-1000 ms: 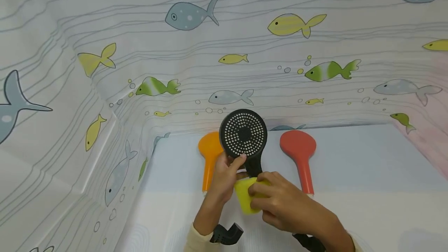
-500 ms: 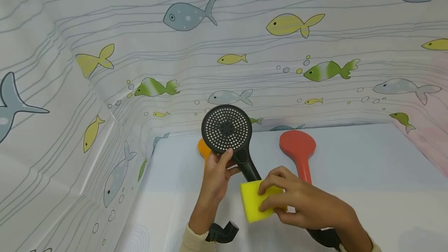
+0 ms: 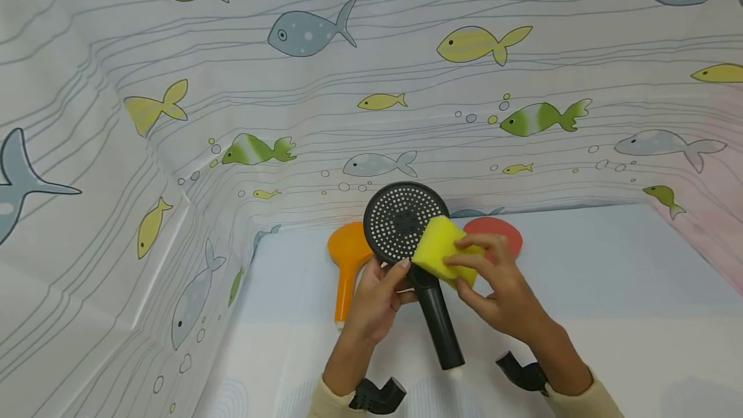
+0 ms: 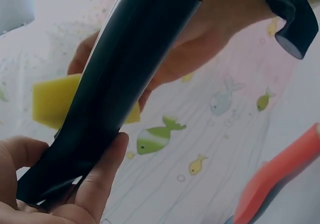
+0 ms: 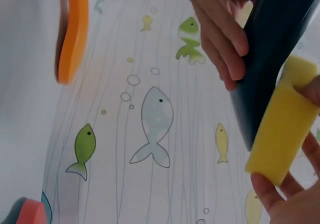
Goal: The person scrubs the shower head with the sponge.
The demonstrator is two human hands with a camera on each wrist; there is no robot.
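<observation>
In the head view, the left hand (image 3: 373, 305) grips the black shower head (image 3: 432, 302) around its neck, thumb at the lower rim of the perforated face. The right hand (image 3: 511, 295) pinches a yellow sponge (image 3: 441, 247) against the face's lower right edge, fingers spread across it. An orange shower head (image 3: 347, 253) lies to the left, a red shower head (image 3: 496, 231) to the right, partly behind the right hand.

In the left wrist view, the black handle slants across, left fingers clamped at the neck, with the sponge showing behind.

In the right wrist view, thumb and fingers clasp the sponge alongside the dark shower head; shadow makes the exact contact hard to judge.
</observation>
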